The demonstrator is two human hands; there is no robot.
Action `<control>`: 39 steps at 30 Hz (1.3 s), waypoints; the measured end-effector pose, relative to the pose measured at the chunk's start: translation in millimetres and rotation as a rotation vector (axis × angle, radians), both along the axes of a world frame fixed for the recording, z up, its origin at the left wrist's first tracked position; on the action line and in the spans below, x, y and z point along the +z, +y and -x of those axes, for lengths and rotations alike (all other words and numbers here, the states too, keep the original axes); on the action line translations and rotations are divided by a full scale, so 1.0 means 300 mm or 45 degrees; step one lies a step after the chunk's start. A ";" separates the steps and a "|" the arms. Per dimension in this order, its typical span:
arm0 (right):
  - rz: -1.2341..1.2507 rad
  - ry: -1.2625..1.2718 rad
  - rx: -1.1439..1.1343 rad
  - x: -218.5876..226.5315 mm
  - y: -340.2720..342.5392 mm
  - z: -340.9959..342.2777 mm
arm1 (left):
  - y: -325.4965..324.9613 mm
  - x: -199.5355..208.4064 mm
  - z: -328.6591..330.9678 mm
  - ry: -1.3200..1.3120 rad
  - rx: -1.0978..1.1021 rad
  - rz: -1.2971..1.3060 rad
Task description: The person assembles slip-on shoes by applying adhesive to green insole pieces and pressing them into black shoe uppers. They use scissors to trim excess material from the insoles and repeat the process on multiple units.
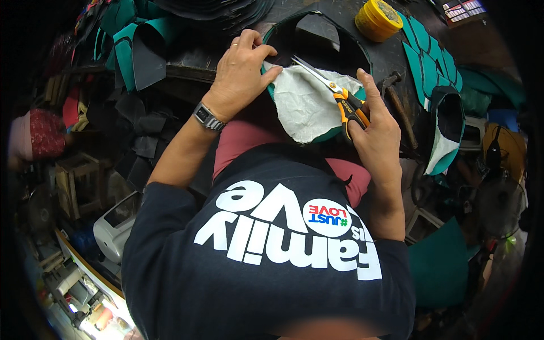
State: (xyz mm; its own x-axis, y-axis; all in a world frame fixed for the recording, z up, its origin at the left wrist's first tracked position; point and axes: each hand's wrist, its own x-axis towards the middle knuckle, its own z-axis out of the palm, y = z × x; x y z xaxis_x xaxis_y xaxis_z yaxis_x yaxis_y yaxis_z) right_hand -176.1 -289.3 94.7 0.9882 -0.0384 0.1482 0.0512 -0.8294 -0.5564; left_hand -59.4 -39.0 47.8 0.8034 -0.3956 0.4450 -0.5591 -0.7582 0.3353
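Observation:
A curved, looped piece of green and black sheet material (352,48) lies at the table's near edge, over my lap. White cloth (300,110) with a ragged edge covers its near part. At the piece's left rim, my left hand (241,68) pinches the edge between thumb and fingers. My right hand (374,127) has its thumb and fingers on the handles of scissors (350,105) with orange and black grips. Their silver blades point up and left, lying over the white cloth, their tips close to my left fingers. The blades look nearly closed.
A yellow tub (378,21) stands at the far right of the dark table (195,72). Right of the scissors lies a hammer (401,105). Green pieces (428,59) and a similar white-lined one (446,133) sit farther right. Black sheets (221,11) are stacked at the back.

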 end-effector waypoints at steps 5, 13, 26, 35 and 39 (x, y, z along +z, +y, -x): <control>0.076 -0.029 -0.013 -0.012 -0.005 -0.003 | -0.017 -0.035 -0.019 0.098 0.004 0.074; 0.114 -0.144 0.027 0.000 0.000 -0.013 | -0.014 -0.061 -0.035 0.195 -0.097 0.573; 0.125 -0.132 0.046 -0.039 0.019 -0.038 | -0.037 -0.047 -0.027 -0.157 -0.045 0.195; 0.108 -0.142 0.038 -0.059 0.030 -0.033 | -0.049 -0.051 -0.028 -0.132 -0.098 0.209; 0.142 -0.119 0.056 -0.070 0.037 -0.035 | -0.049 -0.048 -0.019 -0.129 -0.103 0.207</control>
State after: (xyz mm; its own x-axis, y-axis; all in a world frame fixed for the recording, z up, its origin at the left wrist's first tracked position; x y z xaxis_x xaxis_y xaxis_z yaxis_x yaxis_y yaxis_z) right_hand -165.6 -278.2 73.7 0.9703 0.0264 0.2405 0.1360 -0.8817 -0.4518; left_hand -53.6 -53.7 33.5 0.7196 -0.3736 0.5853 -0.6532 -0.6500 0.3883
